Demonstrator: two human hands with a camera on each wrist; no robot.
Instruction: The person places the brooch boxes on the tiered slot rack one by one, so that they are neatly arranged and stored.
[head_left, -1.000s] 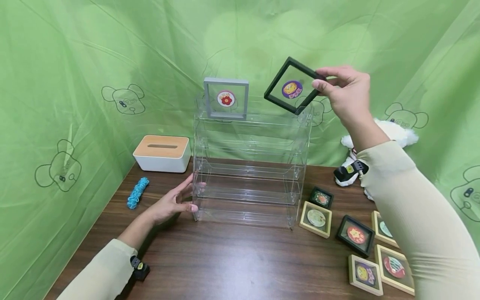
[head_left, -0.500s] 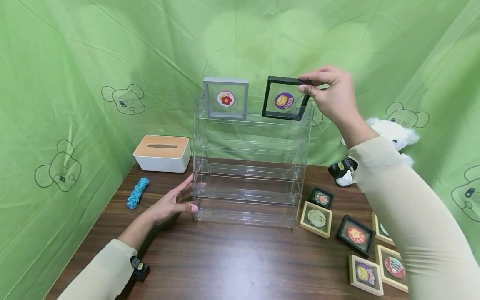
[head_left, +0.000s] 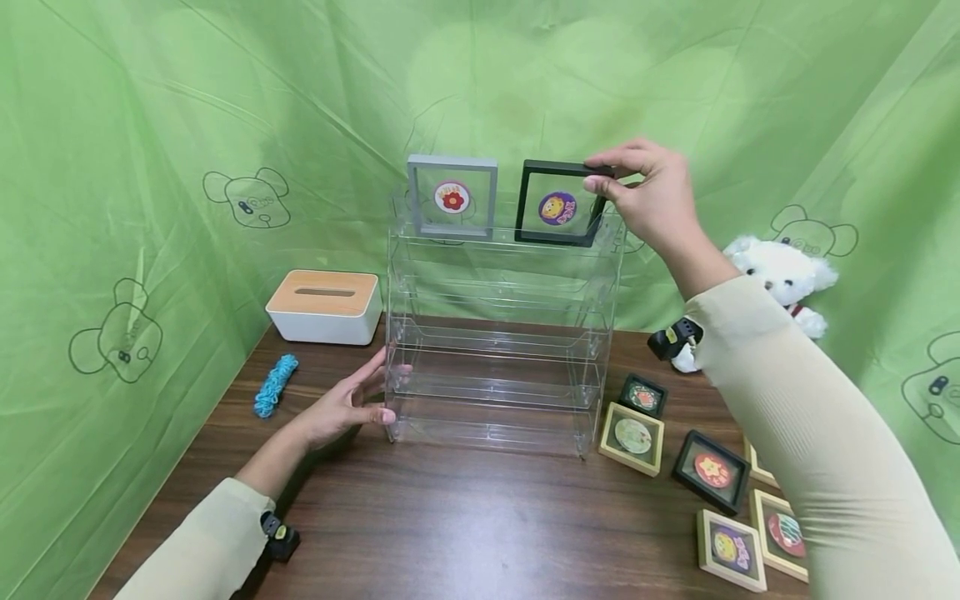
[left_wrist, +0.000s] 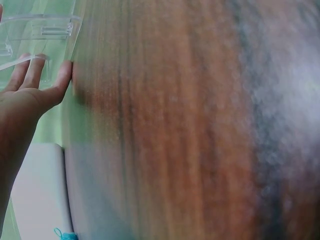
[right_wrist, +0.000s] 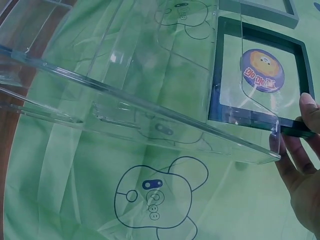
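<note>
A clear acrylic tiered display rack (head_left: pixel 495 342) stands on the table. My right hand (head_left: pixel 652 187) pinches the top right corner of a black display frame (head_left: pixel 527 200), thumb in front and fingers behind. Inside that frame is a round purple badge (head_left: pixel 557 208) with a yellow cartoon face. The frame is nearly upright at the rack's top tier, its lower edge behind the clear front lip. To its left a grey display frame (head_left: pixel 452 233) with a red flower badge stands on the same tier. My left hand (head_left: pixel 347 410) touches the rack's left side with extended fingers and thumb.
Several small framed badges, including a wooden frame (head_left: pixel 731 550) and a black frame (head_left: pixel 711 471), lie right of the rack. A white plush toy (head_left: pixel 780 267) sits behind the right arm. At left are a tissue box (head_left: pixel 324 308) and a blue rope bundle (head_left: pixel 275 386).
My right hand has brought the black frame down and left, turning it from a diamond tilt to nearly upright at the top tier. The left hand has stayed in place.
</note>
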